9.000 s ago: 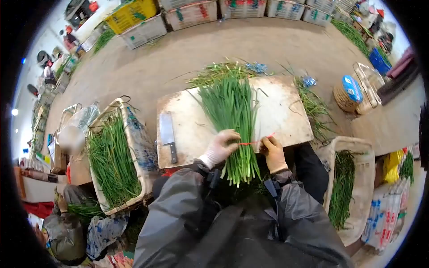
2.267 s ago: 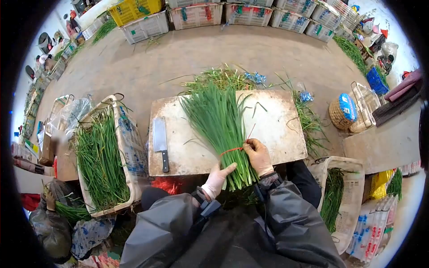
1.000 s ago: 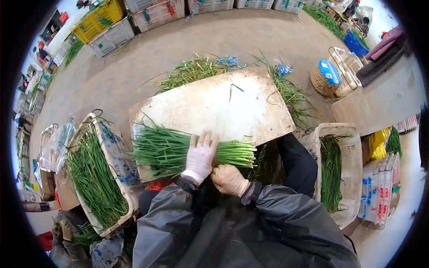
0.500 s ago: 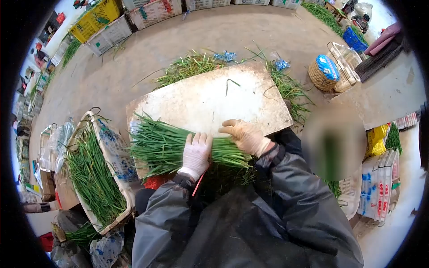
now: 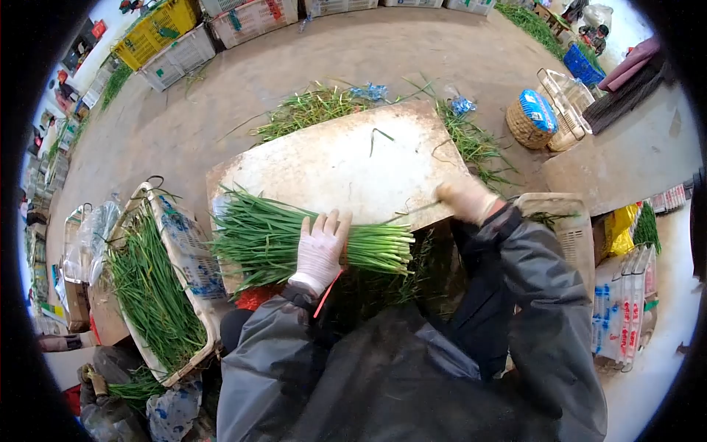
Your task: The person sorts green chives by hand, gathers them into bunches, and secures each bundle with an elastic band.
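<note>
A thick bunch of green chives (image 5: 258, 239) lies across the near edge of a worn white board (image 5: 331, 166), its pale cut ends pointing right. My gloved left hand (image 5: 320, 247) presses over the middle of the bunch and holds it down. A thin red strip hangs by that wrist. Right of the cut ends, my gloved right hand (image 5: 468, 197) is raised over the board's right corner, blurred by motion. Its fingers are closed, and a thin stalk (image 5: 409, 214) appears to run from them towards the bunch.
To my left stands a white basket (image 5: 210, 331) full of chives. Loose trimmings (image 5: 313, 114) lie on the floor beyond the board. At my right are a white crate (image 5: 574, 236) and a wicker basket (image 5: 526, 129). Stacked crates (image 5: 254, 23) line the far side.
My right hand has moved right and slightly up, away from the cut ends, and its fingers have closed. My left hand stays on the bunch.
</note>
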### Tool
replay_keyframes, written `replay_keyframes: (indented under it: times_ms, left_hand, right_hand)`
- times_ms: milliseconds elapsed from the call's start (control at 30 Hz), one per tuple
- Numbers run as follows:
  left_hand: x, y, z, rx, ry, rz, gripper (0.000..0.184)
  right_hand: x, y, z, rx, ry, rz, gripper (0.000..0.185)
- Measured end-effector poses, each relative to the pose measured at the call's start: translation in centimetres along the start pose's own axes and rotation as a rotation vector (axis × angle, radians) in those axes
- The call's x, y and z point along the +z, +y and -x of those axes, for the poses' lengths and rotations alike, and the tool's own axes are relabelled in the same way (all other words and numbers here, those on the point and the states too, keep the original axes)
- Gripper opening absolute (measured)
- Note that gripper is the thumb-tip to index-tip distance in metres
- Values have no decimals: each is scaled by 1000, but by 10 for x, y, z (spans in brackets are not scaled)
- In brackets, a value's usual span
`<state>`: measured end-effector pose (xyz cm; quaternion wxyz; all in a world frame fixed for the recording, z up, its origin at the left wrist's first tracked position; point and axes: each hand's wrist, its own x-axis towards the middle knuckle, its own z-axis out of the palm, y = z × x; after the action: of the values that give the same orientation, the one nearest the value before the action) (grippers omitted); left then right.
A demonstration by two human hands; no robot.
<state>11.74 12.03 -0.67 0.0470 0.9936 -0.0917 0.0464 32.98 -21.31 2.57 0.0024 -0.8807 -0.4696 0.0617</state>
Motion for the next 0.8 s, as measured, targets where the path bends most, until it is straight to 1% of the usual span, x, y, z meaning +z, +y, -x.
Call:
replay_keyframes:
  times_ms: [33, 67, 100, 167, 200, 233, 267, 300, 333, 367, 400, 433, 500, 600, 700, 767, 800]
  left_hand:
    - [-1, 0, 0, -1, -6, 2, 109]
    - [-1, 1, 0, -2, -12, 5, 111]
    - [-2, 2, 0, -3, 3, 10, 104]
    - [-5, 3, 0, -3, 30, 19, 91]
    - [-6, 4, -1, -10, 35, 36, 90]
    - [-4, 5, -1, -5, 8, 12, 94]
    - [-1, 3, -2, 2, -18, -13, 98]
    - [0, 2, -5, 10, -41, -41, 102]
    - [-5, 3, -6, 16, -18, 9, 83]
    - [-3, 3, -7, 13, -31, 15, 86]
    - [0, 2, -7, 9, -44, 20, 88]
    - [1, 1, -6, 3, -58, 27, 91]
    - [1, 1, -6, 10, -57, 12, 89]
    - [0, -2, -7, 15, -70, 32, 89]
    - [-4, 0, -7, 24, -79, 81, 90]
    - [-4, -3, -9, 27, -67, 92, 90]
    - [-4, -3, -9, 30, -60, 85, 90]
  right_hand:
    - [-8, 28, 8, 103, 30, 114, 15]
    - [-23, 57, 16, 309, 54, 255, 17]
    - [-37, 80, 25, 514, 79, 396, 19]
    - [-47, 104, 46, 915, 316, 575, 26]
    - [-51, 86, 48, 849, 295, 631, 37]
    - [-56, 70, 43, 658, 194, 332, 42]
    - [-53, 44, 36, 358, 257, 53, 46]
    - [-31, 24, 34, 211, 243, -282, 51]
    - [-43, -29, 24, -53, 326, -366, 56]
    - [-33, -55, 16, -224, 272, -317, 54]
    - [-45, -91, 11, -228, 117, -316, 53]
    - [-37, -110, 9, -257, 31, -282, 48]
    - [-17, -129, 9, -353, 178, -213, 30]
    - [-9, -124, 15, -334, 170, -114, 22]
    - [-1, -90, 35, -290, -111, -156, 13]
    - [10, -53, 58, -210, -242, -100, 12]
    - [23, -36, 67, 38, -331, 127, 8]
